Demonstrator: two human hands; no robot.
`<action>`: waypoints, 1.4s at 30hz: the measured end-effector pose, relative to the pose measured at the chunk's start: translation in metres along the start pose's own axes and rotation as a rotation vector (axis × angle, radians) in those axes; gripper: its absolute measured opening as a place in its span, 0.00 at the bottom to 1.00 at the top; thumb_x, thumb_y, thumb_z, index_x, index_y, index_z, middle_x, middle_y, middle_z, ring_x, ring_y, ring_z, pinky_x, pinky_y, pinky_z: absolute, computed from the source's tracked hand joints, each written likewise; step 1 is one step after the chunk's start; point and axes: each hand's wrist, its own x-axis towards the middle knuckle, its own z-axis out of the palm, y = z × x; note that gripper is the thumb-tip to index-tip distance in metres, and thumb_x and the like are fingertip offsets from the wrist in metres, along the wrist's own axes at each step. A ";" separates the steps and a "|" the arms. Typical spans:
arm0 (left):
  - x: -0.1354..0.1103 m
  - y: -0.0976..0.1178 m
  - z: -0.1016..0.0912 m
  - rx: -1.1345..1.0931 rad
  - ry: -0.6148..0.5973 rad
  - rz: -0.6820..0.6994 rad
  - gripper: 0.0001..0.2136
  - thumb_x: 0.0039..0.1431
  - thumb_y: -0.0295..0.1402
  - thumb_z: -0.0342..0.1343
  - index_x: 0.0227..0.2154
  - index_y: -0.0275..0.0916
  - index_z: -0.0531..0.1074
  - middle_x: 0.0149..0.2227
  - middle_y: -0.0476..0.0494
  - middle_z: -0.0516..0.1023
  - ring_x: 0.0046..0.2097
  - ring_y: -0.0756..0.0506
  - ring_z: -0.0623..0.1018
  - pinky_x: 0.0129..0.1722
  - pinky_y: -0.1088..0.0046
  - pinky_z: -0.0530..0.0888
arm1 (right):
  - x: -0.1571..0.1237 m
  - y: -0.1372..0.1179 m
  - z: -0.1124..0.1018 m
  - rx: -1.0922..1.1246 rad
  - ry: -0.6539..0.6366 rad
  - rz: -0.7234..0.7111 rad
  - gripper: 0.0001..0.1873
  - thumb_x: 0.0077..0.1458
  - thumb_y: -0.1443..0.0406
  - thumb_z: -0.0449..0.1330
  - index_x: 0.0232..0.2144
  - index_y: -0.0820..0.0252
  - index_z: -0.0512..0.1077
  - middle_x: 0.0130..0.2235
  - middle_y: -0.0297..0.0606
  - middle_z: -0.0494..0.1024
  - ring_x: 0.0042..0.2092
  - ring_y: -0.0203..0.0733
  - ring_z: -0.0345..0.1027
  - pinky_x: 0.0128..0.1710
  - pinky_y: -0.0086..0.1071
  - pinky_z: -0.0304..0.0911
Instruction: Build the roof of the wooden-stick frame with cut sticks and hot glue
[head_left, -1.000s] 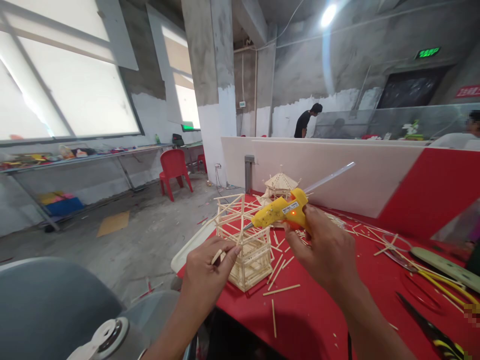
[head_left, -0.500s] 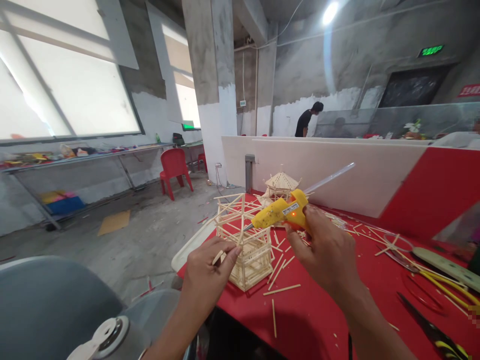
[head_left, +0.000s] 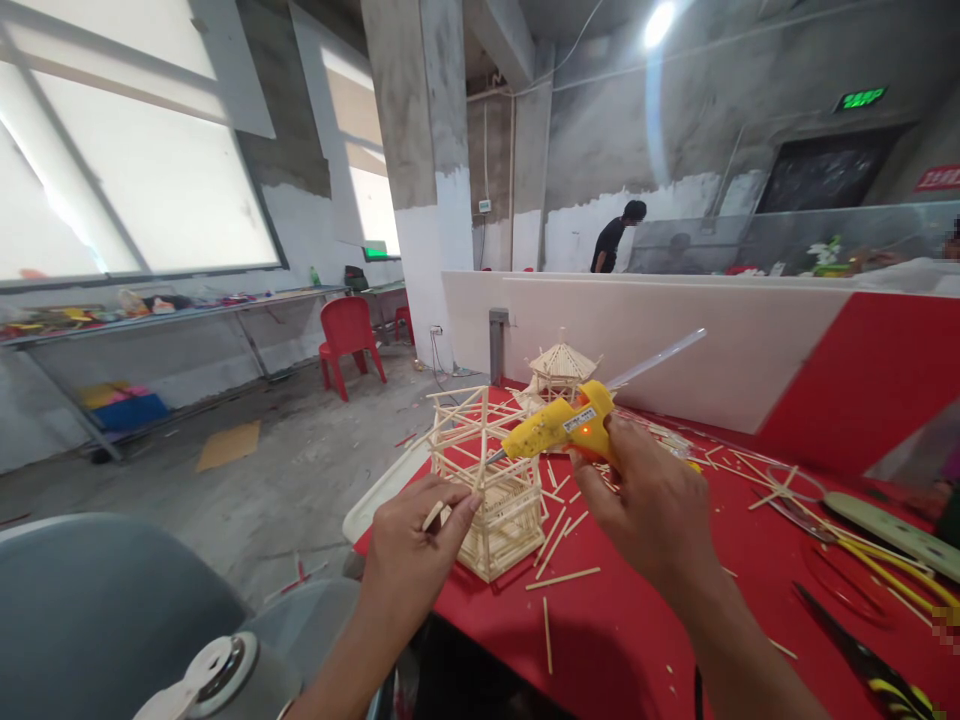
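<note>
Head view: right hand (head_left: 652, 500) wrapped around a yellow glue gun (head_left: 559, 428), nozzle aimed at the stick house (head_left: 487, 480) standing on the red table (head_left: 637, 640). Left hand (head_left: 409, 545) pinches a short wooden stick (head_left: 433, 515) just beside the frame. Loose sticks (head_left: 562, 578) litter the table; scissors (head_left: 862, 660) lie far right.

Right hand (head_left: 651, 505) grips yellow glue gun (head_left: 559, 430), nozzle on stick model (head_left: 491, 480); left hand (head_left: 412, 545) pinches stick (head_left: 433, 515) at model's 8 o'clock.
</note>
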 end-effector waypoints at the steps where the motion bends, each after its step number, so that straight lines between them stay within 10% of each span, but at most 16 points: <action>1: 0.000 0.001 0.000 -0.003 0.001 -0.011 0.08 0.59 0.34 0.57 0.27 0.39 0.78 0.28 0.48 0.79 0.30 0.50 0.77 0.31 0.77 0.71 | 0.000 0.000 0.000 0.000 -0.006 0.003 0.14 0.55 0.61 0.55 0.43 0.60 0.68 0.30 0.33 0.73 0.26 0.37 0.62 0.25 0.30 0.46; 16: 0.004 -0.012 0.000 -0.324 0.035 -0.411 0.12 0.53 0.42 0.61 0.26 0.37 0.80 0.24 0.48 0.78 0.29 0.48 0.75 0.30 0.76 0.71 | -0.007 0.000 0.015 -0.085 -0.031 -0.040 0.18 0.57 0.62 0.53 0.48 0.64 0.68 0.39 0.43 0.79 0.34 0.43 0.70 0.28 0.31 0.54; 42: 0.000 -0.016 0.003 -0.291 0.035 -0.425 0.11 0.52 0.40 0.61 0.24 0.37 0.79 0.22 0.48 0.79 0.26 0.49 0.76 0.28 0.77 0.72 | -0.007 -0.002 0.025 -0.096 -0.082 -0.053 0.19 0.57 0.62 0.53 0.49 0.64 0.67 0.42 0.44 0.78 0.36 0.44 0.72 0.28 0.31 0.56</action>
